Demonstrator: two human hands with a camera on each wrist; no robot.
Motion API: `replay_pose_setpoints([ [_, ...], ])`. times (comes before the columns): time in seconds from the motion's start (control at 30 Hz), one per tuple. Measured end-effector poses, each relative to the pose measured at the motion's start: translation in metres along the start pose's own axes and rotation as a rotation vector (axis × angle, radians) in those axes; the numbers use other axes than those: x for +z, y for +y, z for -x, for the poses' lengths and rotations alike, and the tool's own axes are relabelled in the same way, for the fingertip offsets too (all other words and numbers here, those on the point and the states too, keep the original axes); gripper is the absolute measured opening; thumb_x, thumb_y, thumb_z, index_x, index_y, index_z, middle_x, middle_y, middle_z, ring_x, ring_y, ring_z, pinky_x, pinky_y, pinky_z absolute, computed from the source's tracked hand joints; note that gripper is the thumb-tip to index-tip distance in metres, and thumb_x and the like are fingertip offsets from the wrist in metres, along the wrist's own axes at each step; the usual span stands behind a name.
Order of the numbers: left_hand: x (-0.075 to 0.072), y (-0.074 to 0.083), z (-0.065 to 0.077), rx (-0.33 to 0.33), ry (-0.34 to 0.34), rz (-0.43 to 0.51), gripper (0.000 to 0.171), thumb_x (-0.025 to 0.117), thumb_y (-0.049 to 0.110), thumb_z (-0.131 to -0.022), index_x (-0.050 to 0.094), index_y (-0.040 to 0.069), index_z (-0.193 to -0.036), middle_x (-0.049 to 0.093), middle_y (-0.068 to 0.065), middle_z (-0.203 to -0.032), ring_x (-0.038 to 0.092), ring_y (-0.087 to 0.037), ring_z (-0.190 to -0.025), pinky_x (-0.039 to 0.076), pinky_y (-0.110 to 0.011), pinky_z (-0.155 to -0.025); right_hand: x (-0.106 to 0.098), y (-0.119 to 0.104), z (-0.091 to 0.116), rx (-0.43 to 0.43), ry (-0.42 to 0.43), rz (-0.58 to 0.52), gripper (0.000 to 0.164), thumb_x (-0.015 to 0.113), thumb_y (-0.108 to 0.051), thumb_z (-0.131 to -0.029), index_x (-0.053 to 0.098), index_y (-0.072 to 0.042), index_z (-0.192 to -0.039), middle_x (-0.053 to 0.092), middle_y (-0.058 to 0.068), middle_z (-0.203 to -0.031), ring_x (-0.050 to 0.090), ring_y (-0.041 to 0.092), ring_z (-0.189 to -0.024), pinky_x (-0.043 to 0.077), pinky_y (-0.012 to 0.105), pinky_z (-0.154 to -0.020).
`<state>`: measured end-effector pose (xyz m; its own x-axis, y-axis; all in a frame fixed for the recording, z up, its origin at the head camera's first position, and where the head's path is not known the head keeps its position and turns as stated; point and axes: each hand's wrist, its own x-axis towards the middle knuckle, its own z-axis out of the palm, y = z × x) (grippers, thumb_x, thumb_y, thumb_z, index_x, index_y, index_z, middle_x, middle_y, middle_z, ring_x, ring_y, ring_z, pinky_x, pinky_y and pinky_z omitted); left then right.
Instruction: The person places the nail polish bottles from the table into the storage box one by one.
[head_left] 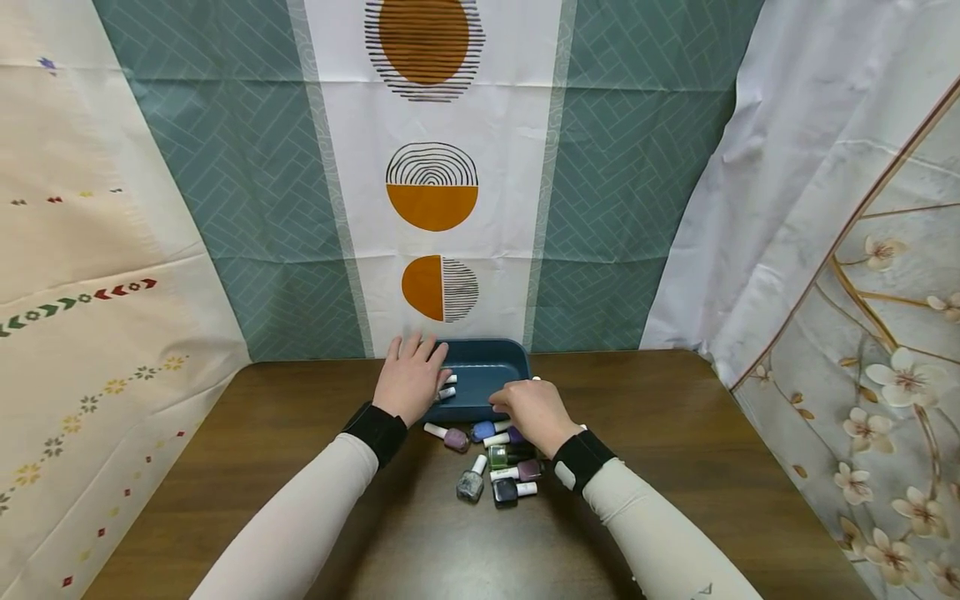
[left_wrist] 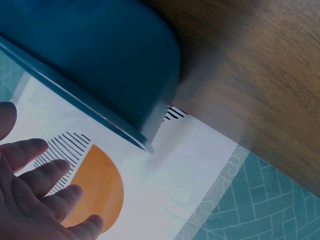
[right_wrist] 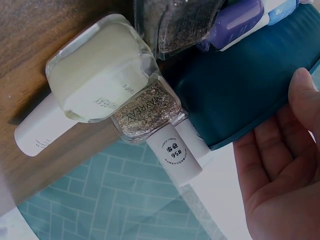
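Note:
A dark blue tray (head_left: 491, 414) stands at the back of the table, with white-capped bottles (head_left: 447, 392) inside its left part. My left hand (head_left: 408, 379) is over the tray's left end, fingers spread and holding nothing visible. At the tray's right side is my right hand (head_left: 536, 410), its fingers bent over the rim. In the right wrist view the fingertips disappear behind the tray wall, so anything they hold is hidden. Close by lie a pale nail polish bottle (right_wrist: 100, 70), a glitter nail polish bottle (right_wrist: 150, 110) and a purple one (right_wrist: 237, 22).
Several nail polish bottles lie in front of the tray, including a mauve one (head_left: 456, 439), a green one (head_left: 498, 456), a grey one (head_left: 470, 485) and a black one (head_left: 506, 492). A patterned cloth (head_left: 442, 233) hangs behind the wooden table (head_left: 300, 433).

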<state>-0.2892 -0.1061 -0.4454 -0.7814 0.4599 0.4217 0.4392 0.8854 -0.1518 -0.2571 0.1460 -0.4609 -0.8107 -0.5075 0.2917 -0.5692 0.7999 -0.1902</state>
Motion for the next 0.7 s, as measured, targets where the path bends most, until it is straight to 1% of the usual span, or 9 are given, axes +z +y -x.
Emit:
replay_pose_setpoints([
  [0.1, -0.005, 0.003, 0.002, -0.003, -0.012, 0.006, 0.052, 0.069, 0.038, -0.112, 0.063, 0.007, -0.154, 0.059, -0.020, -0.159, 0.048, -0.044, -0.151, 0.034, -0.067, -0.125, 0.000, 0.000, 0.000, 0.006, -0.007, -0.003, 0.016, 0.081, -0.012, -0.101, 0.088, -0.014, -0.116, 0.083, -0.001, -0.105, 0.079, 0.019, -0.099, 0.064, 0.044, -0.087],
  [0.23, -0.013, 0.007, 0.005, -0.020, -0.059, 0.020, 0.056, 0.066, 0.040, -0.113, 0.058, 0.009, -0.159, 0.053, -0.018, -0.165, 0.044, -0.043, -0.155, 0.031, -0.066, -0.127, -0.001, 0.001, 0.000, 0.009, -0.007, -0.008, 0.016, 0.081, -0.014, -0.102, 0.088, -0.014, -0.116, 0.083, -0.001, -0.106, 0.079, 0.019, -0.100, 0.065, 0.044, -0.087],
  [0.33, -0.017, 0.010, 0.007, -0.027, -0.081, 0.039, 0.058, 0.064, 0.041, -0.113, 0.056, 0.010, -0.162, 0.049, -0.018, -0.168, 0.041, -0.042, -0.157, 0.028, -0.065, -0.129, -0.001, 0.001, 0.000, 0.007, -0.006, -0.006, 0.015, 0.081, -0.013, -0.102, 0.088, -0.014, -0.116, 0.083, -0.001, -0.105, 0.079, 0.019, -0.099, 0.065, 0.044, -0.087],
  [0.6, -0.026, 0.016, 0.018, -0.021, -0.059, 0.079, 0.060, 0.067, 0.040, -0.112, 0.054, 0.010, -0.163, 0.048, -0.018, -0.169, 0.039, -0.041, -0.160, 0.027, -0.065, -0.129, -0.001, 0.001, -0.001, 0.019, -0.019, -0.005, 0.015, 0.079, -0.013, -0.103, 0.088, -0.014, -0.116, 0.084, -0.001, -0.108, 0.079, 0.019, -0.100, 0.065, 0.043, -0.088],
  [0.7, -0.029, 0.018, 0.023, -0.009, -0.033, 0.090, 0.061, 0.069, 0.039, -0.111, 0.055, 0.009, -0.162, 0.049, -0.018, -0.168, 0.040, -0.041, -0.159, 0.029, -0.065, -0.129, -0.002, 0.000, -0.001, 0.017, -0.018, -0.008, 0.016, 0.080, -0.013, -0.102, 0.088, -0.014, -0.116, 0.084, -0.001, -0.108, 0.079, 0.020, -0.100, 0.065, 0.044, -0.088],
])
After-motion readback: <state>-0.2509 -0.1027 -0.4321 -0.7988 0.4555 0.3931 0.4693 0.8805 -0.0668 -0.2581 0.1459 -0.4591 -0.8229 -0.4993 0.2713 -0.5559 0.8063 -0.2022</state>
